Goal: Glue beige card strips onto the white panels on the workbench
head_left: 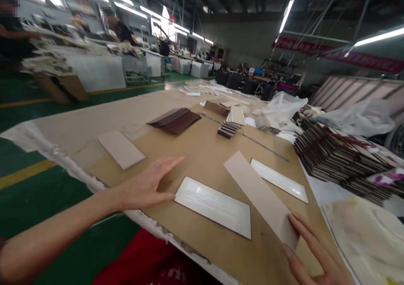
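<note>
My right hand (312, 247) pinches the near end of a long beige strip of board (259, 194) between thumb and fingers. The strip slants away from me over the table. My left hand (151, 184) is open, thumb and fingers apart, its thumb tip at the left corner of a glossy white panel (214, 207) with a dark edge. A narrower glossy white panel (279, 179) lies to the right, partly behind the strip. Left of my left hand lies a beige rectangular board (121, 150).
A dark brown folded piece (174, 120) and a small stack of brown-and-beige pieces (232, 123) lie farther back. Tall stacks of dark-edged panels (337, 154) stand at the right, near clear plastic (284, 106). Other people work at benches at the far left.
</note>
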A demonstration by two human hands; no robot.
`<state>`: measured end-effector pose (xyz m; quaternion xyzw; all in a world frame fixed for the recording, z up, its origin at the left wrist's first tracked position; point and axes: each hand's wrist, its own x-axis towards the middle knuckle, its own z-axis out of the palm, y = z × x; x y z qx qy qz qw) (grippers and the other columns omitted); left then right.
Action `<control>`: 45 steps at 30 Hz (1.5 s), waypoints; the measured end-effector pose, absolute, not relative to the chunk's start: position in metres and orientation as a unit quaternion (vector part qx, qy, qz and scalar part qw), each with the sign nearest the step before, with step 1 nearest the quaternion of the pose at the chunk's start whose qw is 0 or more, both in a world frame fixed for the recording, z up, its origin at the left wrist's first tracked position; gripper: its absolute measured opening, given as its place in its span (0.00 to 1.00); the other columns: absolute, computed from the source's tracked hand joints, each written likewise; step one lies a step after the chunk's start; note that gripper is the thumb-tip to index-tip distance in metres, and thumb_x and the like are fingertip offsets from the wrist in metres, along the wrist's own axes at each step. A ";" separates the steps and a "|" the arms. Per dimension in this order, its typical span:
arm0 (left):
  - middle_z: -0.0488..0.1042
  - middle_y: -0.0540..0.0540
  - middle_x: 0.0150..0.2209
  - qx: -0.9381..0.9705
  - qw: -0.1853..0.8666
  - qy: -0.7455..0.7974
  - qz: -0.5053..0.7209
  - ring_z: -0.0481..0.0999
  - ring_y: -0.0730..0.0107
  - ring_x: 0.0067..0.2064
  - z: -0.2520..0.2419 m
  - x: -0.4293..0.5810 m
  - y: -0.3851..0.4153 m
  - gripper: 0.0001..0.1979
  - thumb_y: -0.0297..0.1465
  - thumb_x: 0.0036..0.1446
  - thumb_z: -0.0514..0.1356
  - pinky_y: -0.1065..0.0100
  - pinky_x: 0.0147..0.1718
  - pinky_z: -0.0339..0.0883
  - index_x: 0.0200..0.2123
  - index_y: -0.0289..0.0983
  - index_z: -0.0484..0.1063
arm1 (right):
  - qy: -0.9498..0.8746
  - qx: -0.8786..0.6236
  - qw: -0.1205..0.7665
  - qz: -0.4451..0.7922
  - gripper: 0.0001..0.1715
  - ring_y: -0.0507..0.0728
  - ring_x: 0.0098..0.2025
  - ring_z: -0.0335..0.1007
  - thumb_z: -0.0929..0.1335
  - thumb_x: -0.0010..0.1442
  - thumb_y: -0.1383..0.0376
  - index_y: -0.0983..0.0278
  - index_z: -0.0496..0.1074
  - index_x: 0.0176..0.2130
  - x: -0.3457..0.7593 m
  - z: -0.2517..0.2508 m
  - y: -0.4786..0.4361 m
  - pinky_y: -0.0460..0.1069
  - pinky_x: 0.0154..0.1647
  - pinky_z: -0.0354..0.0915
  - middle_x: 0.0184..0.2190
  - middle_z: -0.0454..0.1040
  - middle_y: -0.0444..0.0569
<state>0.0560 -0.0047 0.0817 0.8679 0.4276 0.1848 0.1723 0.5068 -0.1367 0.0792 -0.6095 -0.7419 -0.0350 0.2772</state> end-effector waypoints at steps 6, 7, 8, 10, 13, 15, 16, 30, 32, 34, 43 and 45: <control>0.57 0.37 0.70 0.884 0.200 0.396 0.147 0.58 0.42 0.69 0.053 0.057 -0.004 0.44 0.48 0.60 0.64 0.43 0.66 0.55 0.72 0.42 0.48 | -0.788 -0.574 0.222 0.004 0.29 0.64 0.64 0.67 0.67 0.67 0.58 0.56 0.66 0.65 0.494 0.076 -0.133 0.58 0.61 0.71 0.65 0.67 0.51; 0.59 0.37 0.69 0.886 0.197 0.390 0.152 0.59 0.43 0.68 0.051 0.060 -0.003 0.43 0.47 0.60 0.64 0.44 0.66 0.55 0.71 0.42 0.49 | -0.798 -0.562 0.218 0.007 0.28 0.64 0.64 0.67 0.68 0.67 0.59 0.57 0.66 0.64 0.489 0.076 -0.129 0.59 0.63 0.68 0.65 0.68 0.51; 0.61 0.37 0.68 0.888 0.194 0.387 0.158 0.60 0.44 0.67 0.050 0.062 -0.002 0.42 0.46 0.60 0.64 0.45 0.65 0.55 0.71 0.42 0.50 | -0.807 -0.551 0.213 0.013 0.28 0.63 0.64 0.67 0.68 0.66 0.60 0.58 0.67 0.64 0.486 0.076 -0.125 0.59 0.64 0.67 0.64 0.68 0.52; 0.62 0.37 0.67 0.889 0.190 0.381 0.166 0.61 0.45 0.66 0.048 0.064 0.001 0.40 0.46 0.62 0.63 0.45 0.65 0.55 0.71 0.42 0.51 | -0.818 -0.539 0.200 0.029 0.28 0.63 0.65 0.66 0.68 0.66 0.61 0.59 0.68 0.64 0.481 0.076 -0.116 0.59 0.64 0.67 0.64 0.68 0.53; 0.62 0.38 0.66 0.894 0.192 0.368 0.171 0.61 0.45 0.66 0.046 0.062 0.003 0.39 0.47 0.62 0.62 0.44 0.64 0.55 0.70 0.44 0.52 | -0.832 -0.525 0.168 0.057 0.29 0.65 0.65 0.66 0.68 0.65 0.61 0.60 0.69 0.64 0.481 0.076 -0.105 0.61 0.64 0.66 0.64 0.69 0.54; 0.62 0.38 0.66 0.895 0.197 0.362 0.170 0.60 0.44 0.66 0.046 0.061 0.003 0.39 0.47 0.62 0.63 0.43 0.64 0.55 0.71 0.45 0.52 | -0.842 -0.515 0.148 0.065 0.29 0.66 0.65 0.65 0.68 0.64 0.61 0.61 0.70 0.64 0.481 0.075 -0.099 0.64 0.64 0.66 0.64 0.69 0.54; 0.62 0.38 0.66 0.895 0.200 0.362 0.169 0.60 0.44 0.66 0.046 0.061 0.003 0.39 0.47 0.62 0.63 0.44 0.64 0.55 0.70 0.45 0.52 | -0.846 -0.510 0.141 0.067 0.30 0.66 0.66 0.65 0.68 0.64 0.62 0.61 0.70 0.64 0.480 0.075 -0.097 0.64 0.64 0.66 0.64 0.69 0.54; 0.63 0.39 0.66 0.900 0.188 0.356 0.166 0.60 0.46 0.66 0.048 0.062 0.001 0.40 0.49 0.61 0.63 0.45 0.66 0.50 0.70 0.44 0.53 | -0.868 -0.473 0.139 0.060 0.30 0.64 0.66 0.65 0.68 0.63 0.64 0.62 0.70 0.64 0.461 0.070 -0.093 0.61 0.64 0.67 0.63 0.70 0.53; 0.64 0.39 0.66 0.902 0.184 0.350 0.173 0.60 0.47 0.66 0.048 0.062 0.001 0.38 0.48 0.63 0.61 0.46 0.66 0.49 0.70 0.43 0.53 | -0.866 -0.477 0.137 0.062 0.30 0.64 0.65 0.65 0.68 0.63 0.64 0.62 0.70 0.63 0.461 0.070 -0.092 0.61 0.64 0.67 0.63 0.70 0.53; 0.65 0.39 0.66 0.902 0.184 0.346 0.182 0.61 0.48 0.66 0.049 0.062 0.001 0.36 0.47 0.64 0.60 0.47 0.66 0.50 0.70 0.43 0.54 | -0.864 -0.481 0.136 0.066 0.30 0.64 0.65 0.66 0.68 0.63 0.63 0.61 0.70 0.64 0.461 0.069 -0.092 0.62 0.64 0.67 0.63 0.70 0.53; 0.67 0.40 0.65 0.905 0.184 0.335 0.190 0.62 0.48 0.66 0.048 0.063 0.002 0.33 0.45 0.65 0.59 0.46 0.65 0.50 0.69 0.43 0.55 | -0.863 -0.481 0.134 0.075 0.31 0.66 0.66 0.64 0.68 0.63 0.64 0.61 0.69 0.64 0.461 0.065 -0.091 0.65 0.64 0.66 0.64 0.69 0.53; 0.67 0.40 0.64 0.905 0.184 0.334 0.191 0.63 0.49 0.65 0.049 0.063 0.002 0.33 0.45 0.65 0.59 0.47 0.65 0.51 0.69 0.43 0.56 | -0.862 -0.484 0.131 0.080 0.31 0.66 0.66 0.64 0.68 0.63 0.64 0.61 0.70 0.64 0.460 0.064 -0.091 0.64 0.64 0.66 0.64 0.69 0.54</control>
